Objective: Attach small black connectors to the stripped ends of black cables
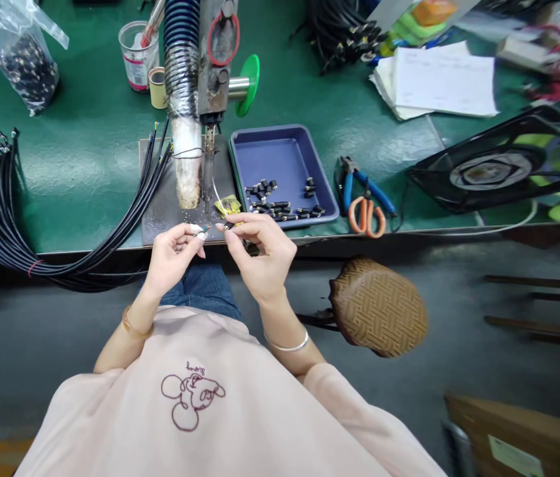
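Observation:
At the bench's front edge, my left hand (175, 255) pinches the stripped end of a black cable, with thin coloured wires (204, 230) showing at the fingertips. Close beside it on the right, my right hand (261, 255) pinches a small black connector (229, 226). A small gap separates the two sets of fingertips. Just behind them lie a yellow packet (228, 205) and a white strand on a dark mat (155, 222). Above the mat hangs a metal fixture (209, 159) beside a wrapped hose (186, 146). A blue tray (284, 156) holds several black connectors (280, 211).
Black cables (86, 262) bundle along the left edge. Blue pliers (367, 189) and orange-handled scissors (367, 217) lie right of the tray. A cup (138, 63), papers (441, 79), a black fan (493, 165) and a bag of parts (26, 66) stand around; a stool (382, 308) is below.

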A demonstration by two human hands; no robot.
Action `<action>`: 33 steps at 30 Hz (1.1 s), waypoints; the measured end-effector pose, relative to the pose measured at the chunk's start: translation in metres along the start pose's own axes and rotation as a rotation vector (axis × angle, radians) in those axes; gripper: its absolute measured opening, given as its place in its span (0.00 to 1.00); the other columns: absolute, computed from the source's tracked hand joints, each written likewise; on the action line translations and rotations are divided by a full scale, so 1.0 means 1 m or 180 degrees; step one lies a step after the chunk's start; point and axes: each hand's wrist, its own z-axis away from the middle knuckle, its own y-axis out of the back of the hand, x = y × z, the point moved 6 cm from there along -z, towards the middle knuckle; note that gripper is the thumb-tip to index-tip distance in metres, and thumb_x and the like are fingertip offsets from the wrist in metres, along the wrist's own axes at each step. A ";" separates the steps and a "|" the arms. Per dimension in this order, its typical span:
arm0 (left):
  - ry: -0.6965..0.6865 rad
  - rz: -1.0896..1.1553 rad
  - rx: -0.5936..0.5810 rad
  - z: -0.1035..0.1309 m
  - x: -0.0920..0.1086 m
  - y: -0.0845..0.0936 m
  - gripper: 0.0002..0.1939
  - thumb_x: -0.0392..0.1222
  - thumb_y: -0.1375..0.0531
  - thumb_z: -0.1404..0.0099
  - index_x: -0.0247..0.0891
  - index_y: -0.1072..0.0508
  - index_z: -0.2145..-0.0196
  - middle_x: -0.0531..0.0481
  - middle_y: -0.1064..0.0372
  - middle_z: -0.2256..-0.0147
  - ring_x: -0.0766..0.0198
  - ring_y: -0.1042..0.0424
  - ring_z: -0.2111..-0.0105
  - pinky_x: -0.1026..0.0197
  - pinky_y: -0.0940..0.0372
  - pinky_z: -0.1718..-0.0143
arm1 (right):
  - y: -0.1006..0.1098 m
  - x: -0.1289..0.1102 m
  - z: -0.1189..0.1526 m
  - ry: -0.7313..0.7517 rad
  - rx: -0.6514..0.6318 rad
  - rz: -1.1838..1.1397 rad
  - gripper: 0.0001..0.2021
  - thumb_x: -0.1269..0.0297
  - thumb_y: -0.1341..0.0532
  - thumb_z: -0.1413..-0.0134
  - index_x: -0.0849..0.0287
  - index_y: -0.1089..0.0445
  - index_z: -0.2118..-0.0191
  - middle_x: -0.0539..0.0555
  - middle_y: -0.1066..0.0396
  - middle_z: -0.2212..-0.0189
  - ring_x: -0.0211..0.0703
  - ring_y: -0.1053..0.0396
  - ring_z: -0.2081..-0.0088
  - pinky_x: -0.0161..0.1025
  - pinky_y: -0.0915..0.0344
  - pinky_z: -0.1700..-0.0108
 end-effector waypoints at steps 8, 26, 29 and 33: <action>0.0031 -0.0123 -0.0009 -0.002 -0.004 -0.001 0.19 0.57 0.32 0.40 0.36 0.25 0.66 0.55 0.31 0.81 0.71 0.35 0.81 0.68 0.42 0.79 | -0.005 0.000 0.003 -0.0075 -0.0150 -0.0034 0.06 0.66 0.37 0.40 0.55 0.28 0.69 0.54 0.20 0.62 0.43 0.21 0.60 0.40 0.22 0.63; -0.0099 -0.0154 0.0260 -0.007 -0.003 -0.006 0.11 0.45 0.33 0.42 0.37 0.28 0.73 0.60 0.40 0.82 0.74 0.43 0.83 0.69 0.44 0.79 | -0.017 0.031 0.010 -0.0946 -0.0398 -0.0654 0.07 0.63 0.38 0.41 0.56 0.34 0.69 0.57 0.20 0.57 0.40 0.20 0.63 0.36 0.23 0.61; -0.0166 -0.0158 0.0267 -0.009 -0.003 -0.007 0.09 0.44 0.34 0.42 0.36 0.28 0.73 0.59 0.39 0.82 0.74 0.43 0.82 0.69 0.45 0.79 | -0.019 0.029 0.008 -0.0825 -0.0419 -0.0483 0.07 0.65 0.38 0.42 0.56 0.33 0.70 0.55 0.19 0.58 0.39 0.20 0.62 0.36 0.23 0.62; -0.0222 -0.0166 0.0270 -0.011 -0.004 -0.007 0.10 0.44 0.34 0.41 0.36 0.28 0.72 0.58 0.36 0.80 0.74 0.42 0.81 0.68 0.44 0.78 | -0.021 0.030 0.006 -0.0776 -0.0410 -0.0469 0.06 0.66 0.39 0.41 0.56 0.34 0.70 0.55 0.19 0.58 0.39 0.20 0.64 0.35 0.22 0.62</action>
